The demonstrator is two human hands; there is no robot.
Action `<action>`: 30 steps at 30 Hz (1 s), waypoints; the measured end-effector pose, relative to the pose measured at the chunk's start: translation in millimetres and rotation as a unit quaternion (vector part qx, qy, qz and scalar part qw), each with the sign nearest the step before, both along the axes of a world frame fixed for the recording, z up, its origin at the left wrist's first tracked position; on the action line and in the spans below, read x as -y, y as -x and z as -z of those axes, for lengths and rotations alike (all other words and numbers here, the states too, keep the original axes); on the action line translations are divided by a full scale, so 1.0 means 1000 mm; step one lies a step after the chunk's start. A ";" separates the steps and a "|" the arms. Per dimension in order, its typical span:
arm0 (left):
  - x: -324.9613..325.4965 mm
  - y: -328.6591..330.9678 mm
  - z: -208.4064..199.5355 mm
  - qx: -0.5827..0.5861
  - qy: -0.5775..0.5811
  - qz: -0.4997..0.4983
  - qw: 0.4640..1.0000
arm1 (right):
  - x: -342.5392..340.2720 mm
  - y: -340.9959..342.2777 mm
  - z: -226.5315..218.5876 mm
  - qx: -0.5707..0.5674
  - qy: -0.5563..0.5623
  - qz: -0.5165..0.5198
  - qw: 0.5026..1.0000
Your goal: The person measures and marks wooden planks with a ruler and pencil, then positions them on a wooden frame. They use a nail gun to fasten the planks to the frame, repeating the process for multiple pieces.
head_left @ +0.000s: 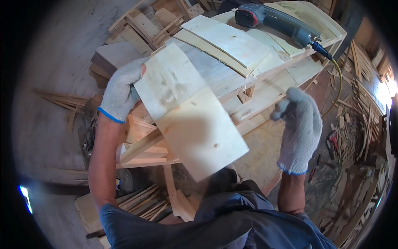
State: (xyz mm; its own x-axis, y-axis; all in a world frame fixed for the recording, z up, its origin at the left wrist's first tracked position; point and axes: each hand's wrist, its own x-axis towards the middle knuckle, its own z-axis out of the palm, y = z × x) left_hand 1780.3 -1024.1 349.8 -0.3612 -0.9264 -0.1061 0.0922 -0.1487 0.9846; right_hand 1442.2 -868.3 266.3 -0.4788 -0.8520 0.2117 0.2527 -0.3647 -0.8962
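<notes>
My left hand (121,85), in a white knit glove with a blue cuff, grips the upper left edge of a rectangular wooden board (192,118). The board is pale, with grey smudges and a small knot, and slants in front of my body over the near end of a wooden frame (143,145). To the right of the board, my right hand (300,124) is raised in a matching glove. Its fingers are loosely bent and apart, with nothing visible in them. More thin boards (232,39) lie stacked on the workbench beyond.
A grey air nail gun (277,23) lies at the workbench's far end, its yellow hose (340,79) hanging off the right side. Wood offcuts (143,25) are heaped at the back left. Strips (367,112) litter the right floor, near a red-handled tool (333,141).
</notes>
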 end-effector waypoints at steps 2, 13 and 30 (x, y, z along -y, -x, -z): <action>0.001 0.001 -0.005 -0.056 -0.022 -0.016 0.998 | -0.026 -0.015 0.000 -0.091 -0.074 -0.059 0.991; 0.090 -0.066 -0.004 0.135 0.034 -0.005 0.990 | -0.030 -0.139 0.003 -0.179 -0.038 -0.242 0.953; 0.130 -0.118 0.018 0.306 0.285 0.179 0.891 | -0.023 -0.184 -0.019 -0.226 -0.154 -0.121 0.954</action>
State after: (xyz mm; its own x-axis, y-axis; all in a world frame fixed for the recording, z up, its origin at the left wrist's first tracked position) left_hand 1898.1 -1154.2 332.2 -0.6804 -0.7300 0.0650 -0.4411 0.4787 0.7591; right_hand 1626.0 -845.4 285.3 -0.1784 -0.9814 0.0714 -0.1420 -0.0461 -0.9888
